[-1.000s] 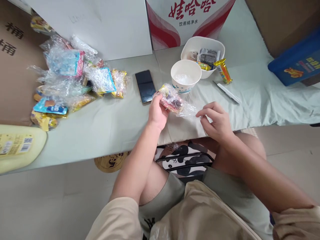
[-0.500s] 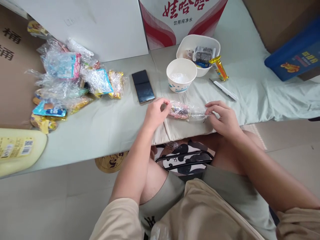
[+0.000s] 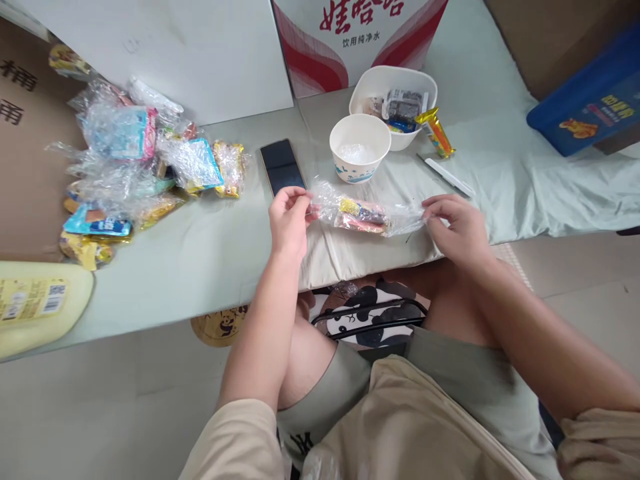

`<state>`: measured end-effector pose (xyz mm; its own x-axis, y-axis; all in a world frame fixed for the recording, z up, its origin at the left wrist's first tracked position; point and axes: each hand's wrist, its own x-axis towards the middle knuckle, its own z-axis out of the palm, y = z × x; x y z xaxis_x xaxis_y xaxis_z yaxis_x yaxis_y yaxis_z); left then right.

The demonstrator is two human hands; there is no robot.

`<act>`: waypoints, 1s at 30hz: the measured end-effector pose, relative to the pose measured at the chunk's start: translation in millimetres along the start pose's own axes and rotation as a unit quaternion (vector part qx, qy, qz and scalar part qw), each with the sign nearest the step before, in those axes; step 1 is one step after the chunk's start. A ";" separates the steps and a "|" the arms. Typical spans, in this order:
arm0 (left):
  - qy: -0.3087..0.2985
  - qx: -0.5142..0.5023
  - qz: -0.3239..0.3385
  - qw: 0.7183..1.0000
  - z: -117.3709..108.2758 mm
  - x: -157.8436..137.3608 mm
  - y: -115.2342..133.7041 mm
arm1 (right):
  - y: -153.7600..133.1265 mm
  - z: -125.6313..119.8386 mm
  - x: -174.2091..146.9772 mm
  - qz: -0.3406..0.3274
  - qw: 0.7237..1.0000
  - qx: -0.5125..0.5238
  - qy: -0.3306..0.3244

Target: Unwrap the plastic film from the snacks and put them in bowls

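A clear plastic bag (image 3: pixel 403 219) is stretched sideways between my two hands, just above the cloth near the table's front edge. Inside it lie small wrapped snacks (image 3: pixel 363 215) in yellow, dark and pink. My left hand (image 3: pixel 290 217) pinches the bag's left end, with the fingers closed. At the other end, my right hand (image 3: pixel 455 227) grips the gathered plastic between thumb and fingers. Behind the bag stands a white paper cup (image 3: pixel 361 157) with crumpled clear film in it. A black phone (image 3: pixel 283 165) lies close behind my left hand.
On the left is a heap of bagged snacks (image 3: pixel 125 167) beside a pale yellow bottle (image 3: pixel 45 300). A white bowl (image 3: pixel 357 100) holding packets, a yellow snack packet (image 3: pixel 436 133) and a white utility knife (image 3: pixel 447 177) are behind the hands. Boxes line the back.
My left hand has shifted left and now holds the bag's far left end. The bag is spread wider and its contents show more plainly. My right hand has moved slightly right.
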<state>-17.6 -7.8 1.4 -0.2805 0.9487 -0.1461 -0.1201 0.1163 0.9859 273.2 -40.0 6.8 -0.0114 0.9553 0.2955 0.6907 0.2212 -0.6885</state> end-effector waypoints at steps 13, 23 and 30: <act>-0.256 0.419 0.229 0.840 16.6 -21.8 8.5 | -34.5 -0.9 -22.9 0.117 0.988 0.034 -0.091; -0.238 0.487 0.278 0.793 27.0 -35.0 10.6 | -51.3 31.8 -19.8 0.077 0.981 0.075 -0.162; -0.192 0.479 0.206 0.832 28.2 -39.7 18.3 | -47.5 38.1 -19.5 0.015 0.982 0.079 -0.169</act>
<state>18.2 -35.1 27.6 0.2368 0.9686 0.0753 0.7759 -0.2352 0.5854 213.1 -61.7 8.6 -0.2505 0.9665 0.0562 0.5742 0.1950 -0.7952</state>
